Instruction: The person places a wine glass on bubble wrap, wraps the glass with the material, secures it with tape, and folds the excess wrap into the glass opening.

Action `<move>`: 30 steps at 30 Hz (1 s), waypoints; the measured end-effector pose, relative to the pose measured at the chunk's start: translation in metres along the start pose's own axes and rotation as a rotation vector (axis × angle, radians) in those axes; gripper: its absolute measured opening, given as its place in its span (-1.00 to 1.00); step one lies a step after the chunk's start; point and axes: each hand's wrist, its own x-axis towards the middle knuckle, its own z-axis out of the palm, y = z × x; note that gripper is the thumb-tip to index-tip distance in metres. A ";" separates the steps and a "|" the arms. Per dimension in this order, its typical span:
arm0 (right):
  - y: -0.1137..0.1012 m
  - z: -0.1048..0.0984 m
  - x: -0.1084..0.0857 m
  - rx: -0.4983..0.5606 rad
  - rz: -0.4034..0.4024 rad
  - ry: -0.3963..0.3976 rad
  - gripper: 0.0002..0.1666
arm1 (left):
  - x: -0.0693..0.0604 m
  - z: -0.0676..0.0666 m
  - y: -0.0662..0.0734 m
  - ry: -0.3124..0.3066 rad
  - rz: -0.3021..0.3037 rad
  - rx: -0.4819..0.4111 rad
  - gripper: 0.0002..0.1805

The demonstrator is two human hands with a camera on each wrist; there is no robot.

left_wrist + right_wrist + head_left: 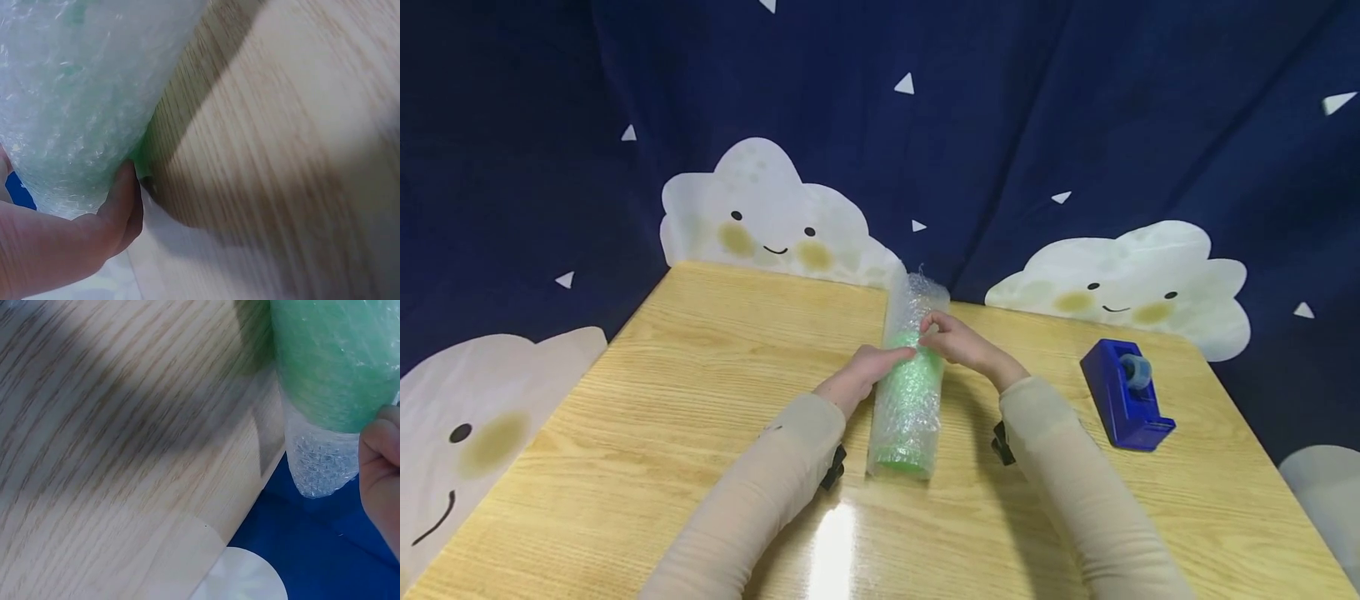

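A green cylinder (340, 369), wrapped in clear bubble wrap (917, 296), lies on the wooden table, pointing away from me. The wrap extends past its far end, over the table's back edge. My left hand (868, 367) holds the roll from the left, thumb on top; the left wrist view shows its fingers (122, 194) bent against the wrapped side. From the right, my right hand (962, 342) has curled fingers, with thumb and index fingertip pinching at the wrap's upper surface. Whether a bit of tape is also between these fingertips is too small to tell.
A blue tape dispenser (1123, 400) with a roll of clear tape (1137, 372) stands on the right of the table (737, 350). Behind the table hangs a dark blue cloth (985, 125) with white triangles and smiling clouds.
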 end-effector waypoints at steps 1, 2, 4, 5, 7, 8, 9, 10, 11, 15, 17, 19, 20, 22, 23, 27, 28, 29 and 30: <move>0.000 0.000 0.000 -0.025 -0.001 0.005 -0.82 | 0.000 0.000 0.000 -0.001 0.002 0.002 0.03; 0.000 -0.001 0.001 -0.049 -0.004 0.011 -0.82 | 0.000 0.000 0.001 -0.002 0.003 0.004 0.02; 0.000 -0.001 0.001 -0.092 -0.013 0.024 -0.79 | -0.001 0.001 0.001 -0.005 0.003 0.005 0.02; 0.000 -0.001 0.001 -0.108 -0.015 0.029 -0.79 | -0.001 0.001 0.001 -0.008 0.002 0.005 0.02; 0.000 -0.001 0.001 -0.130 -0.014 0.043 -0.77 | -0.001 0.001 0.001 -0.015 0.003 0.010 0.02; 0.000 -0.002 0.001 -0.139 -0.014 0.049 -0.77 | -0.001 0.001 0.002 -0.019 0.003 0.012 0.02; 0.000 -0.001 0.001 -0.146 -0.011 0.054 -0.76 | -0.001 0.001 0.002 -0.025 0.001 0.014 0.02; 0.000 -0.001 0.001 -0.153 -0.004 0.057 -0.77 | -0.001 0.001 0.002 -0.030 0.001 0.017 0.02; 0.000 -0.001 0.001 -0.160 -0.001 0.060 -0.77 | 0.000 0.001 0.002 -0.032 0.000 0.026 0.02; 0.000 -0.001 0.001 -0.185 0.017 0.075 -0.77 | 0.000 -0.001 0.002 -0.051 -0.010 0.053 0.02; 0.000 -0.001 -0.001 -0.190 0.024 0.087 -0.76 | 0.000 -0.001 0.002 -0.056 -0.018 0.083 0.04; 0.000 0.000 -0.002 -0.192 0.034 0.105 -0.76 | -0.001 -0.001 0.003 -0.069 -0.026 0.103 0.08; 0.001 0.001 -0.003 -0.190 0.035 0.113 -0.75 | -0.001 -0.001 0.004 -0.071 -0.025 0.107 0.10; 0.001 0.003 -0.003 -0.184 0.035 0.129 -0.75 | -0.001 -0.001 0.005 -0.068 -0.023 0.105 0.13; 0.001 0.004 -0.004 -0.183 0.034 0.135 -0.75 | -0.001 -0.001 0.005 -0.064 -0.020 0.096 0.15; 0.000 0.007 -0.003 -0.180 0.028 0.148 -0.73 | 0.000 0.000 0.005 -0.022 -0.020 0.068 0.20; -0.001 0.007 -0.003 -0.184 0.033 0.151 -0.73 | 0.000 -0.001 0.005 -0.017 -0.022 0.068 0.21; -0.001 0.006 -0.004 -0.183 0.038 0.154 -0.72 | 0.001 -0.001 0.005 -0.013 -0.025 0.069 0.23; -0.002 0.006 -0.005 -0.185 0.046 0.159 -0.71 | 0.001 -0.001 0.005 -0.012 -0.025 0.069 0.24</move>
